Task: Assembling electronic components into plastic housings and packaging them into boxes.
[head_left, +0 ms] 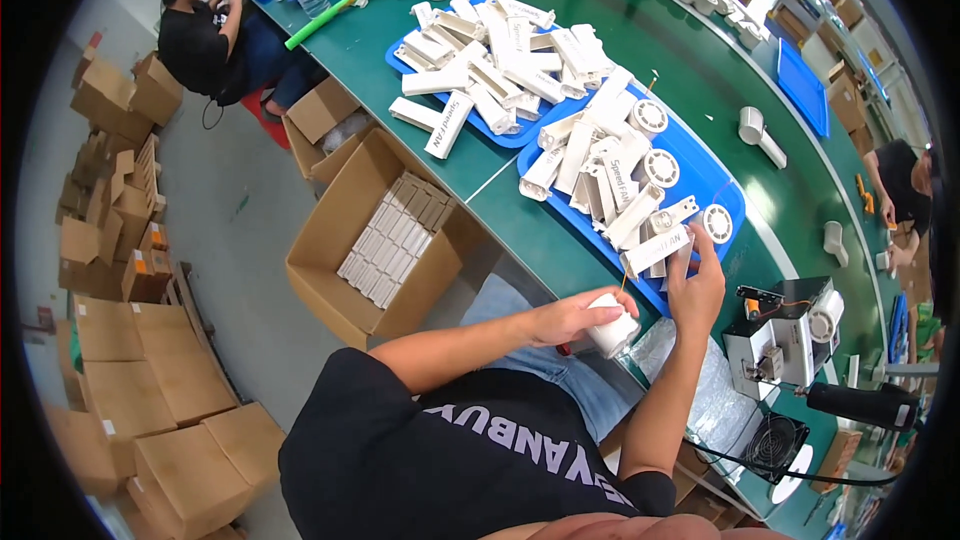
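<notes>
My left hand (572, 320) is closed around a white, rounded fan head (613, 333), held just off the table's near edge. A thin orange wire (625, 283) rises from it toward a white plastic handle shell (655, 251). The fingers of my right hand (697, 288) grip the right end of that shell, above the near corner of a blue tray (737, 202). Piled in this tray are more white handle shells (575, 155) and several round slotted fan heads (661, 168). What lies under my right palm is hidden.
A second blue tray (400, 58) heaped with shells adjoins on the left. Below the table stands an open carton (330, 230) of stacked white pieces. A small machine (770, 340) and black fan (775, 445) are at right. Another person (205, 40) sits far left; stacked cartons (150, 350) line the floor.
</notes>
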